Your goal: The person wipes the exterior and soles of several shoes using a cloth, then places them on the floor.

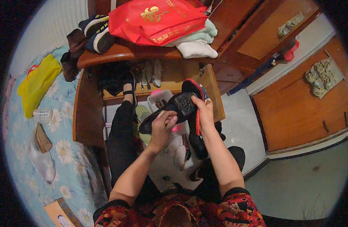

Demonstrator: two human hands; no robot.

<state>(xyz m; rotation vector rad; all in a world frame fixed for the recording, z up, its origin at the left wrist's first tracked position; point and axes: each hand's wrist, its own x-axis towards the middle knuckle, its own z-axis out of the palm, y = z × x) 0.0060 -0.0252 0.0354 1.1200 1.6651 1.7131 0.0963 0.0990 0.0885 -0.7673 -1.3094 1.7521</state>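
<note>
My right hand (205,115) grips a black shoe (186,106) by one end, its dark patterned face towards me. Against the same palm lies a second item of footwear with a red edge (198,85), partly hidden by the hand and the black shoe. My left hand (163,127) has its fingers bent at the middle of the black shoe; whether they pinch it or only touch it is unclear. Below the hands is a clear plastic box (159,96) with dark items in it, and beside it a green clog (142,112).
A cabinet (128,54) in front bears sneakers (101,37), a red bag (159,25) and folded towels (198,49). Its open doors flank my legs. At left is a bed (64,147) with a yellow bag (39,85). A wooden door (293,119) stands at right.
</note>
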